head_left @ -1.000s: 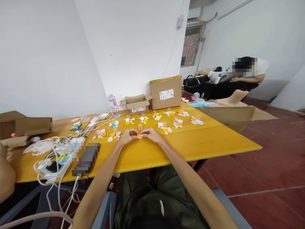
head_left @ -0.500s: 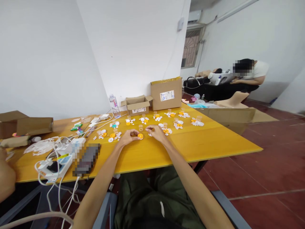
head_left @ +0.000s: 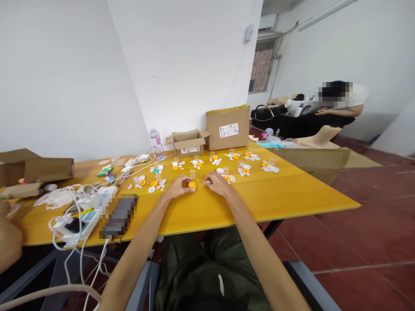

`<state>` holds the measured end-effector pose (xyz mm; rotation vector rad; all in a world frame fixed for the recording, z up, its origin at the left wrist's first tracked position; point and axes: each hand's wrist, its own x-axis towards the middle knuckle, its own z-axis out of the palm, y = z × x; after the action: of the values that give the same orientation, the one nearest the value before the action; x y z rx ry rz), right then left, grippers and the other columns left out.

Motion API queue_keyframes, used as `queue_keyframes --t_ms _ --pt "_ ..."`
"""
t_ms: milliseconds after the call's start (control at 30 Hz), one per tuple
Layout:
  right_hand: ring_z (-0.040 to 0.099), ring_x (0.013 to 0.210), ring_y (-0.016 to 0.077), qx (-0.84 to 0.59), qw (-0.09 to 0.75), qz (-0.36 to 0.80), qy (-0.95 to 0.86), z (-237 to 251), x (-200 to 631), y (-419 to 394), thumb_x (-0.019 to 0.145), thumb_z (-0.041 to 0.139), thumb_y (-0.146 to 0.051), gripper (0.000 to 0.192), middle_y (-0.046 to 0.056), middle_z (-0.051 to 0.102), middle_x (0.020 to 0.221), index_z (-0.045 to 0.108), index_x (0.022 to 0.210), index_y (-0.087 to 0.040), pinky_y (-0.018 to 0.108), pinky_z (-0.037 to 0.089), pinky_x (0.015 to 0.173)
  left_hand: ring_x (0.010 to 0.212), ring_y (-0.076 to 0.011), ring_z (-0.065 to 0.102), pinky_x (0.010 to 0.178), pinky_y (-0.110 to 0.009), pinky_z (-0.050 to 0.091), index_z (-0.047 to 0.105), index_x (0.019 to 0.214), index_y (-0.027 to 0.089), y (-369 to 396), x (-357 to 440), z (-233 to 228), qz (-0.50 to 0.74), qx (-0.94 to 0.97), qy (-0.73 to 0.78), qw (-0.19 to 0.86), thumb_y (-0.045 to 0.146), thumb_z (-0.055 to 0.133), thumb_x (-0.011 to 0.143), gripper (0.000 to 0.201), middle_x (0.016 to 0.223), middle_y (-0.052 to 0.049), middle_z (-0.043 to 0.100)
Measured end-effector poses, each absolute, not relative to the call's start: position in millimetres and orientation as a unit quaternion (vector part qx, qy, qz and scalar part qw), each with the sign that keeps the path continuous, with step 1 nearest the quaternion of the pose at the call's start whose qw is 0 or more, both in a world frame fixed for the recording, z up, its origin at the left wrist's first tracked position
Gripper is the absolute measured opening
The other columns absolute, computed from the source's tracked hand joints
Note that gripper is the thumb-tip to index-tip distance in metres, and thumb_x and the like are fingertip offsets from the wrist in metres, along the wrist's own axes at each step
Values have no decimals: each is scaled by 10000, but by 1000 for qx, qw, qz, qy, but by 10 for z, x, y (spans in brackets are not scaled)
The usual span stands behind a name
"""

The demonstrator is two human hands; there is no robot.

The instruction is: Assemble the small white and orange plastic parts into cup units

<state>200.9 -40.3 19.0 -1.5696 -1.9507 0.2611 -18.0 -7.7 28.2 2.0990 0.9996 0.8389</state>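
My left hand (head_left: 180,186) is closed on a small round orange plastic part (head_left: 192,185), held between thumb and fingers just above the table. To the right, my right hand (head_left: 216,183) has its fingers pinched at the tabletop on a small white plastic piece (head_left: 206,182), mostly covered by the fingertips. Between and behind the hands stands a small clear plastic cup (head_left: 192,173). Beyond my right hand lies a cluster of orange and white parts (head_left: 228,178). Another cluster, with a white disc (head_left: 151,189), lies left of my left hand.
Several more part clusters spread across the yellow table (head_left: 259,198). Behind them stand an open carton (head_left: 188,144), a larger box (head_left: 227,128) and a water bottle (head_left: 157,144). Power strips (head_left: 94,216), cables and a phone (head_left: 119,216) lie left. Another person (head_left: 353,101) sits far right.
My right hand has lowered slightly, its fingers closing around the small white piece on the table. My left hand keeps hold of the orange part in nearly the same place.
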Motion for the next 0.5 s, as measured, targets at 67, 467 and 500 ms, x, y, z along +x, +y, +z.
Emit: queue_keyframes --t_ms 67,467,500 --pt "645 927 193 -572 326 93 -747 146 2025 -376 811 680 -162 61 46 693 945 661 818 -220 278 473 805 915 -207 612 904 -354 488 719 890 193 -74 -173 283 311 815 374 315 300 803 669 259 933 -29 681" --pt "669 878 206 -419 470 160 -760 74 1918 -242 863 608 -175 129 47 733 894 723 890 -228 327 517 816 863 -206 594 879 -354 491 708 811 198 -73 -156 276 298 847 357 256 356 745 736 179 861 -21 652" --pt "672 883 207 -408 480 171 -758 66 1900 -231 867 599 -176 148 48 737 907 728 916 -230 332 521 822 865 -206 595 880 -355 491 708 811 198 -72 -157 273 298 848 358 253 352 743 738 174 863 -20 652"
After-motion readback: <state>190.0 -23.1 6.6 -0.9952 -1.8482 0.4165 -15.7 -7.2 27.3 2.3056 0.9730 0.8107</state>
